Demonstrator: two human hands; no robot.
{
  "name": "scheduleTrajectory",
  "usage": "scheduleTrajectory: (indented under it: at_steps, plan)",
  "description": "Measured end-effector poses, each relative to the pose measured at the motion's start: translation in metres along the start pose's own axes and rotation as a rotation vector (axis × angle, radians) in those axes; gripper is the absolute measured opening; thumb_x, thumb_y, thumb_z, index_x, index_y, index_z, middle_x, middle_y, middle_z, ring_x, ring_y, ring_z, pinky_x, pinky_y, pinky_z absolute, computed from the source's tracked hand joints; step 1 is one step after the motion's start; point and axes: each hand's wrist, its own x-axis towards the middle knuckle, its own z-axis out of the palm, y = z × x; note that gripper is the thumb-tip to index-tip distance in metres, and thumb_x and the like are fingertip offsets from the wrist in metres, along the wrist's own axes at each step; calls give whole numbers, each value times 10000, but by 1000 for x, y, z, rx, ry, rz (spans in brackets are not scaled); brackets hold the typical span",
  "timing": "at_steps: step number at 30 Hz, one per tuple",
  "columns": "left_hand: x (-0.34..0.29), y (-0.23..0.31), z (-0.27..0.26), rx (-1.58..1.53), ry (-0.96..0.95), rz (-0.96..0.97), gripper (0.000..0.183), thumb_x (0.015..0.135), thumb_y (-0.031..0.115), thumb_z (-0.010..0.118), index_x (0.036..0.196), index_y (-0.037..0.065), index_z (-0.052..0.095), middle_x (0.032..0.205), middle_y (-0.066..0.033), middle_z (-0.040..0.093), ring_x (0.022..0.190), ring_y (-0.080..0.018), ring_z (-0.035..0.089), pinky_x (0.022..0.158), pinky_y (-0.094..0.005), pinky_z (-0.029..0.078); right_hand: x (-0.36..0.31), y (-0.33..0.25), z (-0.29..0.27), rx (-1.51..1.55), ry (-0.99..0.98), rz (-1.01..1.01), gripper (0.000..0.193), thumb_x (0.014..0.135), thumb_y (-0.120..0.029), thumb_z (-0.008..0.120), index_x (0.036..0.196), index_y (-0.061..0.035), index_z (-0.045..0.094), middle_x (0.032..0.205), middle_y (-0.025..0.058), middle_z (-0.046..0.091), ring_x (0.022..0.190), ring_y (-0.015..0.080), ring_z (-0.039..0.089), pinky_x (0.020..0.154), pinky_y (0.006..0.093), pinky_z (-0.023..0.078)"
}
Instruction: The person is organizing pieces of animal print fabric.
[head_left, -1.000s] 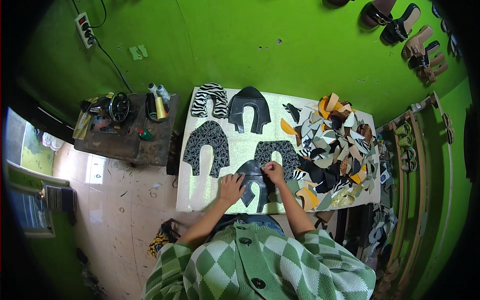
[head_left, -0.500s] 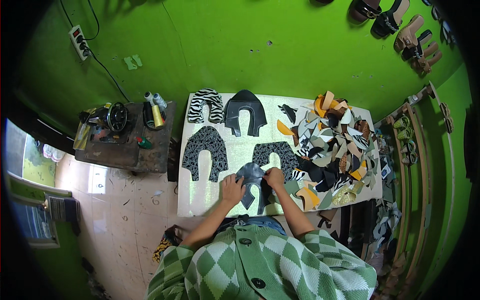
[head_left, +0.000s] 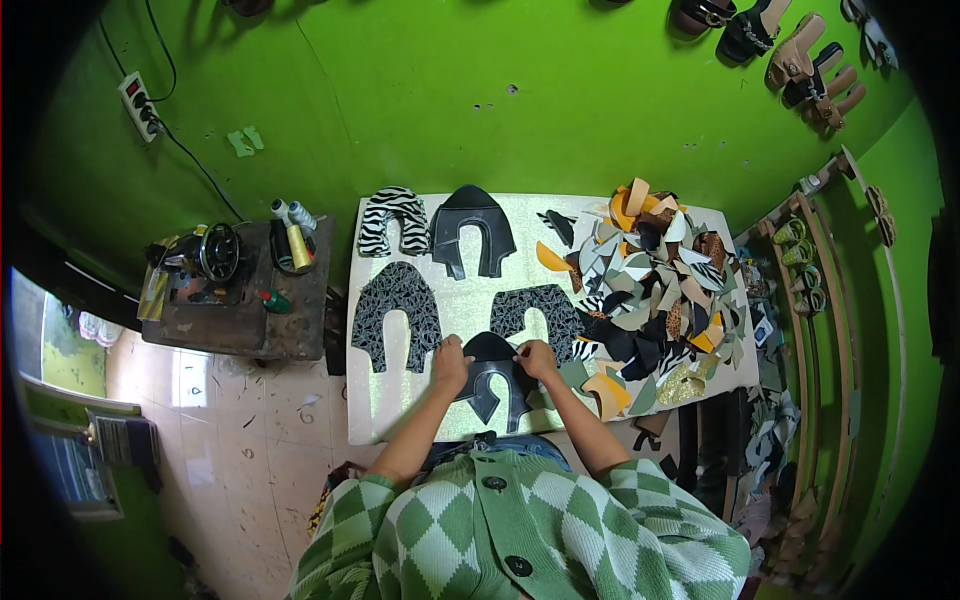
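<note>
Black piece (head_left: 490, 347) between both hands (head_left: 452, 366) (head_left: 537, 359)

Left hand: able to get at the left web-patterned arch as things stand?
Likely yes: the left hand is close beside the arch, and nothing seems to lie over it or between them. That hand is at a black piece, though.

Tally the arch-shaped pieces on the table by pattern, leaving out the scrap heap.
Zebra-striped piece: 1
Black-and-grey patterned pieces: 2
Plain black pieces: 2, counting the one between the hands; stacked layers can't be told
Total: 5
</note>
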Motion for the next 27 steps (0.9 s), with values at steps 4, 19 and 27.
scheduleTrajectory:
  at_steps: [4, 19, 27]
  plan:
    - [3, -8, 0, 172, -130, 121, 308, 724, 155, 698, 949, -14, 573, 955, -223, 555, 950, -349, 529, 837, -403, 434, -4, 6, -2, 150, 32, -78, 180, 652, -139, 760, 751, -34, 651, 684, 58, 635, 617, 136, 590, 601, 273, 461]
    - [3, -17, 0, 121, -144, 185, 271, 709, 151, 695, 898, -4, 579, 909, -192, 552, 905, -356, 528, 789, -421, 438, -5, 12, -6, 457, 14, -230, 110, 703, -34, 725, 742, -5, 627, 635, -13, 586, 582, 37, 489, 567, 209, 419]
    - [11, -8, -7, 74, -239, 120, 277, 716, 223, 715, 855, 11, 602, 821, -170, 604, 815, -329, 586, 731, -406, 455, 3, 28, -13, 603, -79, -102, 113, 718, -9, 711, 809, 15, 648, 745, 32, 653, 669, 65, 588, 652, 203, 481]
